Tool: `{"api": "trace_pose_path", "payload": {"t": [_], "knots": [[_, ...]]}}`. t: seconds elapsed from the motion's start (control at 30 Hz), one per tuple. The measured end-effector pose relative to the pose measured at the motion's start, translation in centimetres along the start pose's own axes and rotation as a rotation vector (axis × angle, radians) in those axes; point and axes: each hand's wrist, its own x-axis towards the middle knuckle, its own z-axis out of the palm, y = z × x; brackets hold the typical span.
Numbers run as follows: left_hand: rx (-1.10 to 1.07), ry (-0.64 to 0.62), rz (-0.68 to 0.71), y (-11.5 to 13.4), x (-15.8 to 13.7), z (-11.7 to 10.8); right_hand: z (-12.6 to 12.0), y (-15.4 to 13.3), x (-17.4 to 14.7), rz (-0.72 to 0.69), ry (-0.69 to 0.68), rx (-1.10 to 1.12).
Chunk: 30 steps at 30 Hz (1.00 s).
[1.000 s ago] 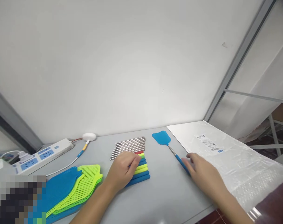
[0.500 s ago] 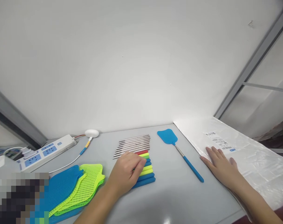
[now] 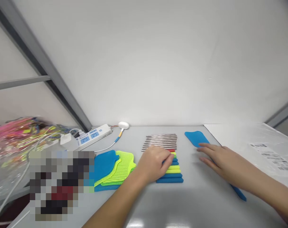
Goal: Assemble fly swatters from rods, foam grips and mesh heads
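Observation:
My left hand rests with curled fingers over the left ends of a row of coloured handle grips in red, yellow-green and blue. Its fingertips are hidden, so what they hold, if anything, does not show. Over the shaft of a blue fly swatter reaches my right hand, open with fingers stretched to the left; whether it touches the swatter is unclear. Thin metal rods lie side by side behind the grips. Left of my left forearm, blue and yellow-green swatter heads are piled.
A white plastic package with printed labels lies at the right. At the back left are a power strip and a white oval device on a cable. Colourful plastic-wrapped items fill the far left. A blurred patch covers the lower left.
The view has turned left. My right hand has moved off the white package leftward to the fly swatter, its fingers stretched. My left hand still lies closed over the grips.

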Motion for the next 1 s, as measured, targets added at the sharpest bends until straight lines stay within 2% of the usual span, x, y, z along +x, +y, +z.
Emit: {"api": "trace_pose_path", "payload": {"t": [0.13,0.27,0.37,0.57,0.7,1.0], "knots": [[0.009,0.01,0.137,1.4,-0.1,0.8,-0.8,-3.6,8.6,-0.134,-0.092,0.204],[0.037,0.053,0.239,2.2,-0.1,1.5,1.4,-6.2,16.2,-0.168,-0.082,0.231],[0.073,0.04,0.246,2.1,0.0,1.9,3.3,-7.1,19.4,-0.197,-0.113,0.261],[0.097,-0.045,0.24,1.8,-0.1,2.1,4.9,-7.3,21.0,-0.244,-0.236,0.337],[0.09,-0.09,0.251,2.0,-0.1,2.2,5.0,-7.1,21.0,-0.253,-0.225,0.335],[0.085,-0.067,0.223,1.6,-0.2,2.4,5.6,-7.3,21.2,-0.336,-0.191,0.296]]}}
